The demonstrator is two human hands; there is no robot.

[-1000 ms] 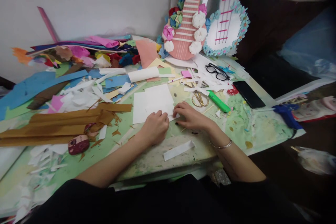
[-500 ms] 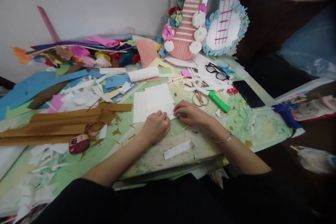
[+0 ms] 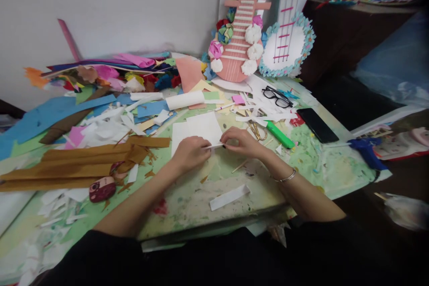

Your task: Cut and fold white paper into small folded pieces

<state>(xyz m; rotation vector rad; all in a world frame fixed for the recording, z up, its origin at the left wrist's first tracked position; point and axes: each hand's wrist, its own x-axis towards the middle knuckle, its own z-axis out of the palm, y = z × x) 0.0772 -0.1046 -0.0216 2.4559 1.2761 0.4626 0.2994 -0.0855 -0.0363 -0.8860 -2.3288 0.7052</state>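
Note:
A thin white paper piece (image 3: 216,145), narrow like a strip or slim roll, spans the gap between my two hands. My left hand (image 3: 191,154) grips its left end with curled fingers. At the other end, the thumb and fingertips of my right hand (image 3: 244,143) pinch it. Just behind the hands lie white paper sheets (image 3: 201,128), partly covered by my left hand. A loose white paper strip (image 3: 229,197) rests nearer the table's front edge. To the right of my right hand are gold-handled scissors (image 3: 257,131) and a green utility knife (image 3: 280,135).
Brown crepe paper (image 3: 77,163) and a dark red patterned object (image 3: 102,188) lie at left, with scraps behind. Glasses (image 3: 277,97) and a phone (image 3: 317,125) are at right. Two decorated paper instruments, one pink (image 3: 231,68), stand at the back.
My left hand has shifted left, away from my right hand, and the thin white paper now shows stretched between them. The whole view has tilted up slightly.

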